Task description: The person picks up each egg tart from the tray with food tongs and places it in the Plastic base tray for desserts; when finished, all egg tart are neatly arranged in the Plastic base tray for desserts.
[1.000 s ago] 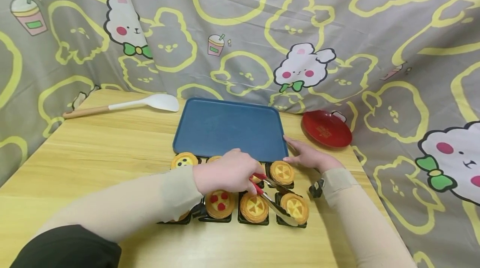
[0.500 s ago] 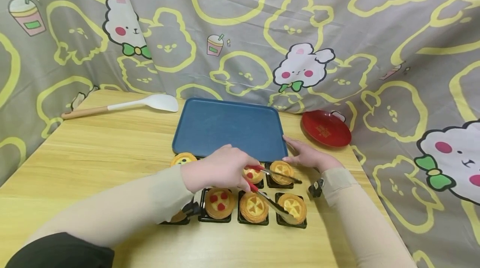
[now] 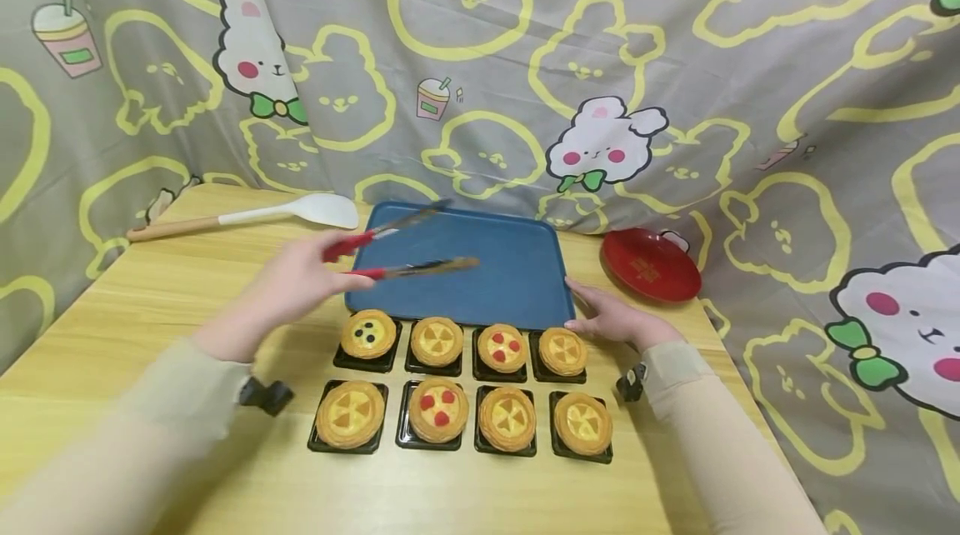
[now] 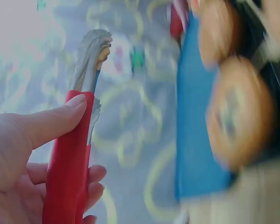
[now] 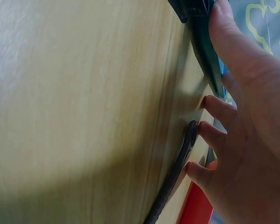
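In the head view my left hand point(image 3: 288, 281) grips metal tongs point(image 3: 427, 267) by their red handles, over the left part of a blue tray point(image 3: 472, 268). The arms of the tongs stand apart with nothing between them. The left wrist view shows the thumb point(image 4: 60, 119) along one red handle, fingers behind it. My right hand point(image 3: 611, 314) rests against the tray's right edge near its front corner, fingers spread. Two rows of egg tarts, each in a black holder, lie in front of the tray; one tart point(image 3: 368, 335) has dark berries, another point(image 3: 438, 410) red pieces.
A white spatula point(image 3: 326, 210) with a wooden handle lies at the back left. A red plate point(image 3: 651, 264) stands at the back right, beyond the right hand. A patterned cloth point(image 3: 480, 60) hangs behind the wooden table point(image 3: 420, 493).
My left hand has swung the tongs from above the right-hand tarts back and left to the tray, uncovering both rows. The tarts kept their places. My right hand stayed at the tray's edge.
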A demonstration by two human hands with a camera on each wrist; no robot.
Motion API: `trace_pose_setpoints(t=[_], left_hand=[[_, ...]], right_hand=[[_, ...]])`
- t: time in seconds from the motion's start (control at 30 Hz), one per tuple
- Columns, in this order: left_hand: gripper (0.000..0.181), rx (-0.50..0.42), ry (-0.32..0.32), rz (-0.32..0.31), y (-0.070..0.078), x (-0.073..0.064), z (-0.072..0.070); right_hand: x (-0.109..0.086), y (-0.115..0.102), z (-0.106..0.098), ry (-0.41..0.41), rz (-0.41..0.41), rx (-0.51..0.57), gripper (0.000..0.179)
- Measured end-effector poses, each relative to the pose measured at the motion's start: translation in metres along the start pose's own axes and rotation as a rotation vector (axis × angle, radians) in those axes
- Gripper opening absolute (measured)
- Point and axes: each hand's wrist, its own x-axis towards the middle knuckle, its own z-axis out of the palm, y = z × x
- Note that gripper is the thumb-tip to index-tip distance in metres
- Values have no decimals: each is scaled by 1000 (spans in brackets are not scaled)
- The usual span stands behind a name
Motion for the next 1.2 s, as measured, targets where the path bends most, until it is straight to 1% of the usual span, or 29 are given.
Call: trace_pose_setpoints(t=[0.1,0.2,0.27,0.33,0.4,0.47,0.57,0.7,0.93,1.07,1.2], left_hand=[[89,74,52,-75,-36,-12,-23],[89,137,85,-135,-70,-22,-36],[85,160,105,-156,-90,-27,-40],[83,174,112,-174,-106,-31,-42],[83,191,108,-182,-119,-34,-42],[83,202,99,-186,-128,-36,-41],[84,208,91,-198,-138,-37,-40],[87,204,93,-230,-144,-40,-40],[94,215,90,-256,-147,-44,-39],[92,255,82,-259,-148,-44,-37],[85,303,76,-268,-148,-45,-36]], right_hand=[[-1,-2,0,-2,-2,-7,96],[-2,-2,-2,1,-6,-14,95],[-3,-2,-3,4,-13,-14,95],[-2,-1,-3,5,-20,-14,94],[-2,0,-2,5,-25,-16,94],[-2,1,-2,5,-23,-17,95],[-2,3,-1,3,-17,-20,95],[1,2,-2,1,-21,-28,95],[4,-2,-5,-3,-22,-48,96],[4,-2,-5,-5,-32,-45,96],[3,-2,-5,-5,-41,-44,95]])
